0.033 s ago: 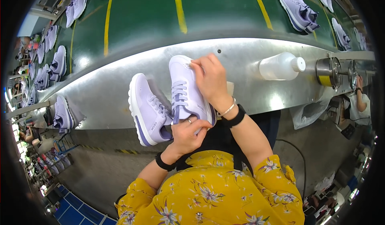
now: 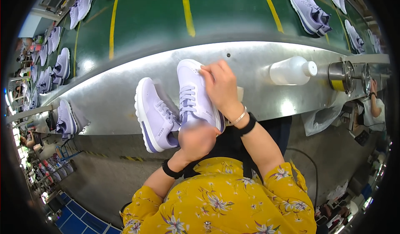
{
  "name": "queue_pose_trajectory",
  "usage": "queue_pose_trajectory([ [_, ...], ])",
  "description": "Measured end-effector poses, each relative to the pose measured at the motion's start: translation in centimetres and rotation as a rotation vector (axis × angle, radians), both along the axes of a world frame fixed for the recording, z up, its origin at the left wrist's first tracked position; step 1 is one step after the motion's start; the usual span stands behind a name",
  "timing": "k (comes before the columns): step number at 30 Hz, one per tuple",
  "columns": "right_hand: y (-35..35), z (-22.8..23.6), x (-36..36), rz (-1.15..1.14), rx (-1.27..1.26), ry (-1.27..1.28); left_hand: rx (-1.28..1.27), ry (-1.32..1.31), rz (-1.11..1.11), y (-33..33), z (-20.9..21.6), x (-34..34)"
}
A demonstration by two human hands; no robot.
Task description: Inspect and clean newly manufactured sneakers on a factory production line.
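A lilac sneaker (image 2: 191,73) with purple laces points away from me on the metal bench. My left hand (image 2: 196,142) closes round its heel end; a blur covers most of the fingers. Against the right side of the toe, my right hand (image 2: 223,86) is pinched, thumb and fingertips together. Whatever those fingertips hold, if anything, is too small to make out. Leaning outward just left of the first shoe is a second lilac sneaker (image 2: 153,109), its white sole facing left and no hand on it.
Beyond the metal bench (image 2: 112,92) runs a green belt (image 2: 146,21) with yellow lines, carrying several lilac sneakers (image 2: 310,13). A white-capped bottle (image 2: 288,71) and a metal canister (image 2: 339,75) stand right. Another sneaker (image 2: 66,119) sits far left; a plastic bag (image 2: 321,117) hangs right.
My right hand has shifted slightly to the right and down, its fingertips still by the toe. The left hand and both sneakers stay almost where they were.
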State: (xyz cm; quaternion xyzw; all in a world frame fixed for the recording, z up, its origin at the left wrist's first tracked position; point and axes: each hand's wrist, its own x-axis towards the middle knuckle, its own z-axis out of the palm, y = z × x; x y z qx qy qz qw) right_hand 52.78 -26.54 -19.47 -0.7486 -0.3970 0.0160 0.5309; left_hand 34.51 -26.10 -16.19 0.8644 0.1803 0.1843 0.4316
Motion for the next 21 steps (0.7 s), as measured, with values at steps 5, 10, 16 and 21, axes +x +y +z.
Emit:
queue_pose_trajectory([
  [5,-3.3,1.4,-2.0,0.035,-0.084,0.091,-0.030,-0.033,0.015,-0.1,-0.4,-0.4],
  [10,1.4,-0.1,1.2,0.014,-0.064,0.006,0.003,-0.032,-0.041,0.0,-0.5,0.1],
  [16,-1.7,0.9,-0.7,0.050,-0.128,-0.014,-0.054,-0.020,-0.006,0.5,-0.1,-0.7],
  [21,-1.8,1.4,-0.6,0.055,-0.110,0.062,-0.033,-0.041,-0.008,0.5,-0.1,-0.4],
])
